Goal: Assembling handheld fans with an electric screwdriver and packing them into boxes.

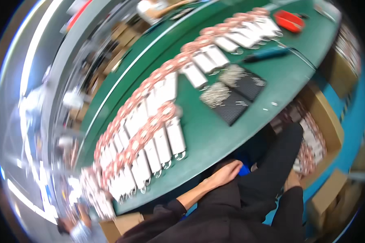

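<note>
Two bare hands are seen in the lower part of the frame. The left hand (230, 172) is laid over the lap at lower centre, its fingers loosely curled together; whether anything is pinched cannot be told. The right hand (293, 180) is lowered at the near edge of one open brown cardboard box (330, 123) at right — its fingers are mostly hidden, so their state and any grip cannot be told.

Inside that box, many slim white units with copper-coloured round heads (314, 139) are piled, too crowded to be counted. More units of the same kind (174, 135) are lined up in two long slanting rows on one green table (207, 141), from lower left toward the top of the frame; their number is blurred by overlap, though thin loops are shown at many lower ends.

Near the centre, two black perforated blocks (231, 109) are placed side by side, with two clusters of thin metallic pins (219, 95) spread on them. One teal-handled tool (267, 54) is laid above them, and one red plastic tray (282, 23) is set at upper right. Two small pale bits (274, 103) are left near the table edge.
</note>
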`<action>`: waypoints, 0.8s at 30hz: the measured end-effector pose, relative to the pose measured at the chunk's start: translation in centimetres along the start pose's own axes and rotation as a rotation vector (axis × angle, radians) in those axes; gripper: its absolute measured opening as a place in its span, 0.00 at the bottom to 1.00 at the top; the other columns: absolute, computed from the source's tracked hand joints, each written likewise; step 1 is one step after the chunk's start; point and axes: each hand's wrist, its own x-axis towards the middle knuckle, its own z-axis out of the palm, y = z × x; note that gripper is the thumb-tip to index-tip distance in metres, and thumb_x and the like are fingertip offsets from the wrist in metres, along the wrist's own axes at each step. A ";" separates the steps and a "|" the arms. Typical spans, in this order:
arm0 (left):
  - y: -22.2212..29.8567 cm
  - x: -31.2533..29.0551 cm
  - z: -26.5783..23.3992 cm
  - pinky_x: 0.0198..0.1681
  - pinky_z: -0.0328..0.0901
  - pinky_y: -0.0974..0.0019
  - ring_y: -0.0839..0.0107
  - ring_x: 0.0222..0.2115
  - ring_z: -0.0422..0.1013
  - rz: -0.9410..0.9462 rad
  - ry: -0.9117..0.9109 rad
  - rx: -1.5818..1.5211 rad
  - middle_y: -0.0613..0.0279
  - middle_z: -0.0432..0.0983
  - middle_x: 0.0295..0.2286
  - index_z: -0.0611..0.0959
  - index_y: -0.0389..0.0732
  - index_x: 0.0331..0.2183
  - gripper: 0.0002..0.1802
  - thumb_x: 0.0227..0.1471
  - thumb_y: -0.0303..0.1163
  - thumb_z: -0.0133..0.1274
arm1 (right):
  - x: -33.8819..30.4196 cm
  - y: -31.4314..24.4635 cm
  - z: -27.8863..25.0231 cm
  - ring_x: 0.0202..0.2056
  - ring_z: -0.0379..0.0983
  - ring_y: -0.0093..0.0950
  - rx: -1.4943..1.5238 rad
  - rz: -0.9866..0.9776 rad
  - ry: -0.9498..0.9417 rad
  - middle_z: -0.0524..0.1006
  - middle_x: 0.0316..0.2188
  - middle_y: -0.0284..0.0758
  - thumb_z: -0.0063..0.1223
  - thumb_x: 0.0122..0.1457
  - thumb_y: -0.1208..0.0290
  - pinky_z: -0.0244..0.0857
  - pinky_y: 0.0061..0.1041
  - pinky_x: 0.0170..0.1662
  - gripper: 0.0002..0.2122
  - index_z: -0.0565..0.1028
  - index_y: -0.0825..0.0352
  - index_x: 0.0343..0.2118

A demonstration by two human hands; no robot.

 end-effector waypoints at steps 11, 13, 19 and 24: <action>6.2 -11.1 -10.9 0.37 0.63 0.58 0.56 0.32 0.69 0.130 0.889 0.489 0.56 0.73 0.29 0.76 0.39 0.31 0.10 0.42 0.22 0.55 | 4.4 -6.6 -9.2 0.29 0.72 0.24 -0.024 -0.099 -0.021 0.76 0.27 0.38 0.44 0.61 0.65 0.67 0.24 0.33 0.12 0.75 0.70 0.36; 4.8 -13.3 -14.3 0.40 0.62 0.57 0.53 0.36 0.67 -0.070 1.078 0.616 0.52 0.71 0.34 0.74 0.36 0.34 0.12 0.44 0.25 0.55 | 8.5 -7.2 -10.6 0.29 0.72 0.24 -0.044 -0.030 0.059 0.76 0.27 0.38 0.43 0.61 0.65 0.67 0.24 0.33 0.13 0.74 0.70 0.37; 1.1 -16.8 -17.2 0.45 0.58 0.49 0.43 0.44 0.61 -0.488 1.123 0.822 0.38 0.59 0.47 0.73 0.40 0.44 0.22 0.48 0.39 0.56 | 11.9 -13.3 -18.3 0.36 0.70 0.23 0.017 -0.017 0.492 0.75 0.35 0.35 0.45 0.62 0.65 0.64 0.21 0.40 0.15 0.73 0.73 0.42; 1.0 -14.5 -18.5 0.44 0.60 0.49 0.41 0.44 0.61 -0.624 1.079 0.918 0.34 0.58 0.47 0.71 0.35 0.43 0.27 0.47 0.45 0.56 | 9.3 -37.3 -14.7 0.33 0.70 0.20 0.210 -0.243 0.287 0.75 0.33 0.34 0.43 0.63 0.71 0.65 0.19 0.40 0.10 0.73 0.72 0.41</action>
